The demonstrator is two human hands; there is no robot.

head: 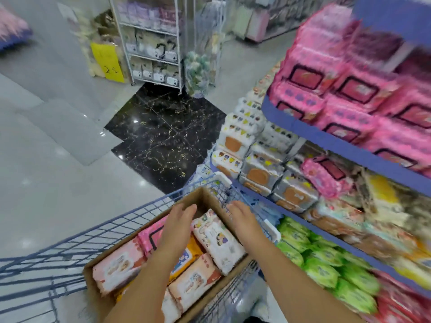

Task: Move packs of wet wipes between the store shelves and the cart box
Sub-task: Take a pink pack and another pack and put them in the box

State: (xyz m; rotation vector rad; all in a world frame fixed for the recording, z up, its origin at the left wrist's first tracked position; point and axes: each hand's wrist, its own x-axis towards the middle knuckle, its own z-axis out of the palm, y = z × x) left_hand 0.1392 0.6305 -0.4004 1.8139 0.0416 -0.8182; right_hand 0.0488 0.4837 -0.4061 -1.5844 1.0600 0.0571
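Observation:
A cardboard box stands in a blue wire cart and holds several packs of wet wipes: a white pack, a pink one, peach ones and an orange one. My left hand hovers over the box with straight fingers and holds nothing. My right hand is over the box's right edge, fingers straight, also holding nothing. To the right, blue store shelves carry pink packs, white and orange packs and green packs.
A wire rack of goods with a yellow price sign stands across the aisle. Grey and black marble floor lies ahead of the cart. One pink pack lies tilted on the middle shelf.

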